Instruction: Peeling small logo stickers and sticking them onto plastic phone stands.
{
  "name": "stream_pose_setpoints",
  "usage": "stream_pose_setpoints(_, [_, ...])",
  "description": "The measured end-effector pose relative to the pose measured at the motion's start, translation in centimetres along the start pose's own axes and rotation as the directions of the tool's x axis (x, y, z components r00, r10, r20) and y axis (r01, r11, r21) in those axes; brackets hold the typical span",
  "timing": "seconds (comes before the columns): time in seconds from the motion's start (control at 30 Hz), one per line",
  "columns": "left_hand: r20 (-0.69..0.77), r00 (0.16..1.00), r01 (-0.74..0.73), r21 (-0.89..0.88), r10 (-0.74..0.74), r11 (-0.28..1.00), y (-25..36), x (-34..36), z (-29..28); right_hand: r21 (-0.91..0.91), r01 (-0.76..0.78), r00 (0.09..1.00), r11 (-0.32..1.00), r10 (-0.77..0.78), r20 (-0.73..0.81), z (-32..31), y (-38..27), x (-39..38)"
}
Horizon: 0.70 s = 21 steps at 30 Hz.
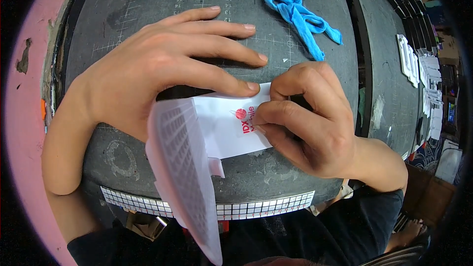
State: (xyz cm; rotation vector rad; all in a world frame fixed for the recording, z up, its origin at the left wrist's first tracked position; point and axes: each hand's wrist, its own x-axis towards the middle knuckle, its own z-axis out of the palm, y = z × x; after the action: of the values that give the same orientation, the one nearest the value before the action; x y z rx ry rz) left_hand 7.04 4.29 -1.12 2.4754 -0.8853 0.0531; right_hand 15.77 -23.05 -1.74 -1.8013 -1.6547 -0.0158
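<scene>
A flat white panel point(217, 133) with a small red printed emblem lies in front of me on a dark cutting mat point(276, 187). At its left side a pale translucent plastic piece with a grid pattern point(180, 157) stands up toward me; I cannot tell whether they are joined. My left hand point(167, 56) is spread, palm down, with the index fingertip on the panel's far edge and its thumb hidden behind the grid piece. Over the panel's right end, my right hand point(313, 123) is closed in a pinch at the emblem. What its fingertips hold is hidden.
A crumpled blue cloth strip point(295, 12) lies at the far right of the mat. A ruler strip with a black-and-white grid point(266, 207) runs along the near edge. White plastic parts point(408, 59) and dark stacked trays point(401, 0) are on the right-hand surface. A pink wall point(29, 118) borders the left.
</scene>
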Motion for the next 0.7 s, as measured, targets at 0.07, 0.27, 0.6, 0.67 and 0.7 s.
stream_pose_setpoints(0.07, [-0.002, 1.000, -0.001, 0.002, 0.001, 1.000, -0.08, 0.06, 0.13, -0.003, -0.001, 1.000, 1.000, 0.001, 0.003, -0.01, 0.06, -0.09])
stream_pose_setpoints(0.27, [0.000, 1.000, -0.010, -0.005, 0.010, 1.000, -0.36, 0.11, 0.11, -0.008, 0.005, 1.000, 1.000, -0.005, -0.006, 0.11, 0.18, -0.07])
stream_pose_setpoints(0.6, [0.017, 1.000, -0.006, -0.017, 0.007, 1.000, -0.36, 0.07, -0.15, -0.002, 0.010, 1.000, 1.000, -0.010, -0.001, 0.08, 0.14, 0.05])
stream_pose_setpoints(0.67, [0.015, 1.000, -0.009, -0.015, 0.009, 1.000, -0.33, 0.07, -0.07, -0.002, 0.012, 1.000, 1.000, -0.012, 0.001, 0.10, 0.17, -0.03])
stream_pose_setpoints(0.7, [0.013, 1.000, -0.012, -0.014, 0.012, 1.000, -0.32, 0.09, -0.05, -0.003, 0.014, 1.000, 1.000, -0.014, 0.002, 0.11, 0.18, -0.07])
